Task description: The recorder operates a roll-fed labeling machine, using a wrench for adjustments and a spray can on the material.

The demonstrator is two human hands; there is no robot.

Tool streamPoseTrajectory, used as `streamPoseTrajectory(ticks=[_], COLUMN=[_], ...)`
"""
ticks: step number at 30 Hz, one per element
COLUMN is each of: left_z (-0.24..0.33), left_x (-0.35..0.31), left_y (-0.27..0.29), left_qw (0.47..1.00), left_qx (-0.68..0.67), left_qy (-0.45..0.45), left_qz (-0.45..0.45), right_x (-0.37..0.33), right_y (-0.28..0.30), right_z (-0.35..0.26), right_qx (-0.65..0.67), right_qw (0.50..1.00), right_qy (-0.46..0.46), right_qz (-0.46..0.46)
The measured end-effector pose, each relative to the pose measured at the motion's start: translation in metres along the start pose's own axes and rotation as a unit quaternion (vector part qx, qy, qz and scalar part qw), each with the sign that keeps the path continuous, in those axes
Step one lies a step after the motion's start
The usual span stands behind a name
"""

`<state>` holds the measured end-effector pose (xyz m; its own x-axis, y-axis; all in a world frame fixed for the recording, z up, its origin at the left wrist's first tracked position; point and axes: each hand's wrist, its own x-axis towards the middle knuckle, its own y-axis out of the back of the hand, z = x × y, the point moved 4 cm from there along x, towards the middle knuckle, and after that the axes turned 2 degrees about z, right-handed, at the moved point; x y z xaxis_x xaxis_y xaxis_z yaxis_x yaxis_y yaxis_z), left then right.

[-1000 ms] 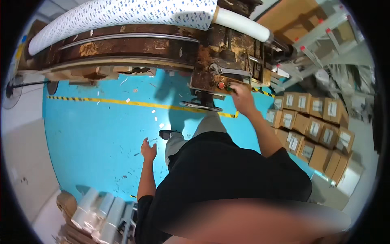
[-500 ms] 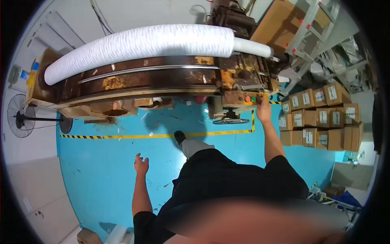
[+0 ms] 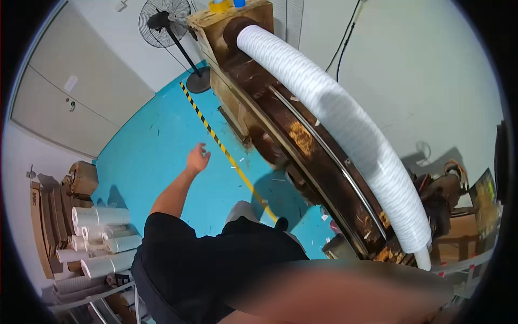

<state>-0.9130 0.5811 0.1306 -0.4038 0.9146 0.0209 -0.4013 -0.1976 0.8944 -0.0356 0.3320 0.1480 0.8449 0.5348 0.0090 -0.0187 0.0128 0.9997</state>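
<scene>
My left hand (image 3: 198, 159) hangs in the air over the blue floor, fingers loosely apart and holding nothing. To its right stands a long brown machine (image 3: 259, 110), worn and rusty, with a bright metal rod (image 3: 329, 154) running along its bed. A thick roll of white patterned material (image 3: 345, 119) lies lengthwise along the machine. Its far end meets a dark round holder (image 3: 233, 33). From its near end a thinner pale tube (image 3: 423, 258) sticks out. My right hand is out of view.
A black pedestal fan (image 3: 178, 40) stands beyond the machine's far end. Yellow-black tape (image 3: 218, 141) marks the floor alongside. White rolls (image 3: 102, 217) are stacked at the lower left near flat cardboard (image 3: 51, 216). Grey double doors (image 3: 75, 81) fill the far left wall.
My view has swung to the left, so the machine now runs diagonally on the right. My right hand, earlier at the machine's button box, has left the view. My left hand stays open.
</scene>
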Motion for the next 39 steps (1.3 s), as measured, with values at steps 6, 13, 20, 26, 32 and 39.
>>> streamPoseTrajectory(ticks=[6, 13, 20, 26, 32, 39], left_z=[0.06, 0.164, 0.212, 0.236, 0.371, 0.415], left_x=[0.322, 0.67, 0.81, 0.862, 0.645, 0.205], left_y=[0.169, 0.264, 0.228, 0.275, 0.304, 0.126], left_qw=[0.927, 0.892, 0.907, 0.874, 0.666, 0.357], left_qx=[-0.179, -0.214, -0.238, -0.218, -0.499, -0.491], left_qy=[-0.104, -0.216, -0.178, -0.217, -0.543, -0.358], left_qz=[0.313, 0.334, 0.298, 0.376, -0.111, -0.709], right_x=[-0.025, -0.124, -0.238, -0.398, -0.33, -0.349], right_y=[-0.055, -0.065, -0.06, -0.056, 0.109, 0.241], right_z=[-0.096, -0.241, -0.282, -0.273, -0.48, -0.663], right_qx=[0.117, 0.248, 0.337, 0.415, 0.48, 0.63], right_qw=[0.993, 0.965, 0.93, 0.878, 0.854, 0.738], right_qy=[-0.018, -0.071, -0.123, -0.201, -0.113, 0.239], right_qz=[0.017, 0.049, 0.084, 0.128, 0.164, 0.027])
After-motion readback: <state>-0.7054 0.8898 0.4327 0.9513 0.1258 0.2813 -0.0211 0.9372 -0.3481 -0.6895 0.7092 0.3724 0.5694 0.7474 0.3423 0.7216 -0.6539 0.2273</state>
